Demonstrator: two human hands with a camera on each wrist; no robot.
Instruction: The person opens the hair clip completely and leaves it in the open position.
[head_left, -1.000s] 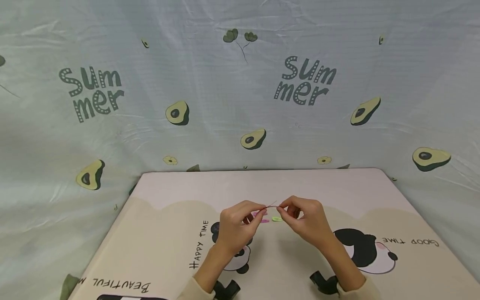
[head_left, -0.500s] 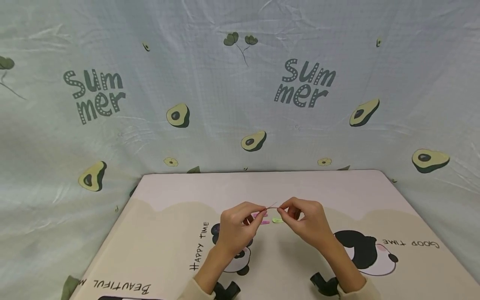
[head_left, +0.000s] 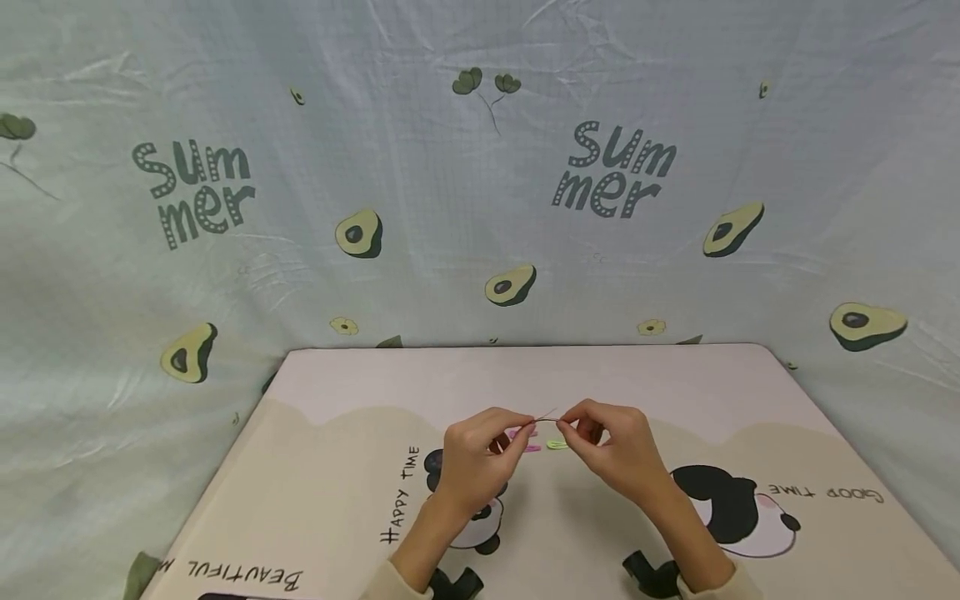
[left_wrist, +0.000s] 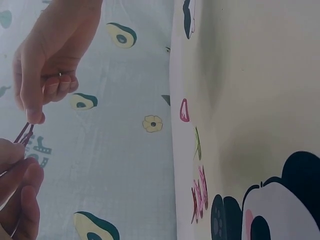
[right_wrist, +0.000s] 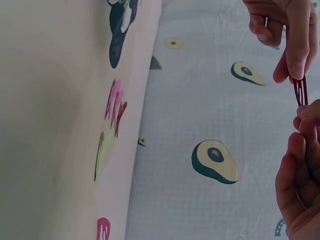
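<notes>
Left hand and right hand pinch opposite ends of a dark-red clip (slim, this one!), right above the table.

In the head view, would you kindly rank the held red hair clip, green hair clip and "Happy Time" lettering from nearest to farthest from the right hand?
1. Held red hair clip, pinched by the right hand
2. Green hair clip, on the table, slightly left
3. "Happy Time" lettering, farther left

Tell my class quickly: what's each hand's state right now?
Left hand: closed, pinching one end of a dark red hair clip.
Right hand: closed, pinching its other end.
</notes>
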